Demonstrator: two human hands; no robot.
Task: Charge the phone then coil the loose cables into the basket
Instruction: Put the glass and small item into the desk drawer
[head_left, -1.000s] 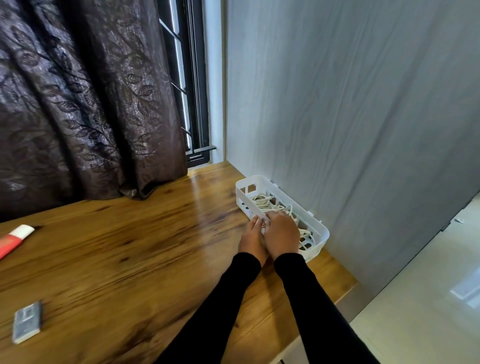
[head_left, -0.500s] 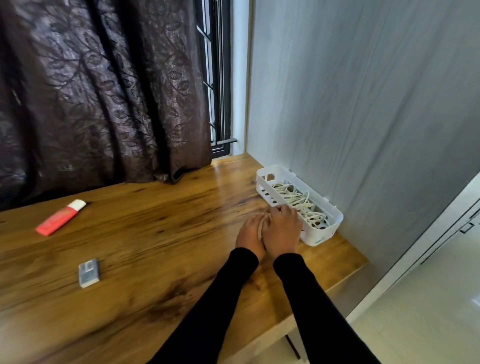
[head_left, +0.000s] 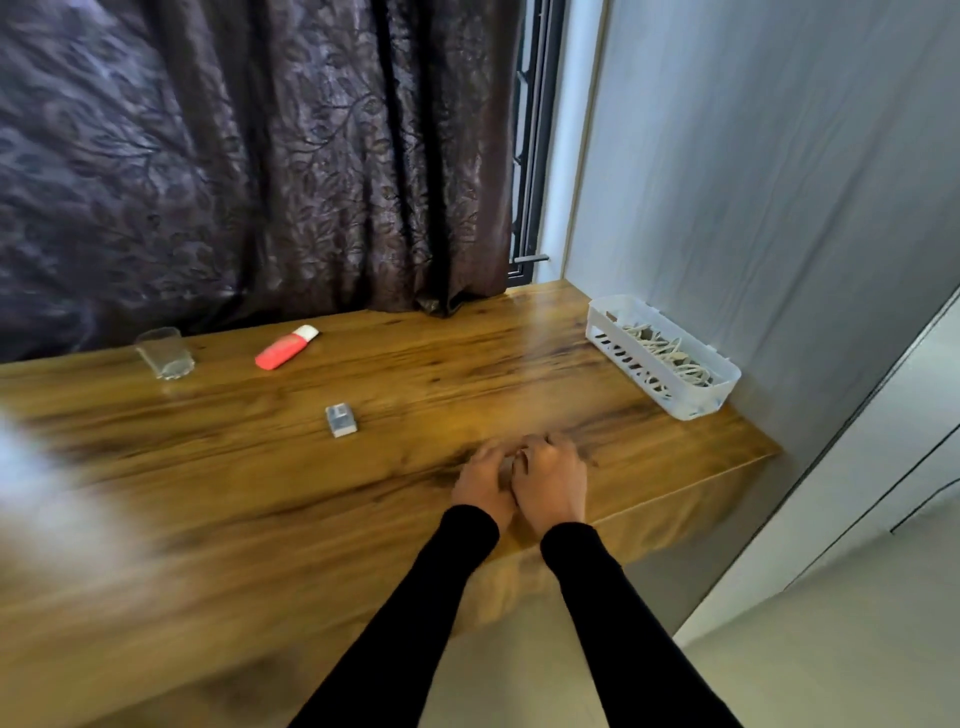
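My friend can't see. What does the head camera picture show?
Two hands, left hand and right hand, rest together on a wooden table. A white basket of cables sits at the far right by the wall.

Wooden table (head_left: 270, 499) runs along a dark patterned curtain (head_left: 249, 156); white slotted basket (head_left: 722, 395) sits at the far right corner against the grey wall, pale coiled cables (head_left: 670, 353) inside; left hand (head_left: 483, 486) and right hand (head_left: 553, 480) rest side by side, touching, near the front edge, fingers curled, possibly over something small, blurred; glass (head_left: 165, 353), red-and-white marker (head_left: 285, 347) and small grey block (head_left: 341, 420) lie well apart to the left.
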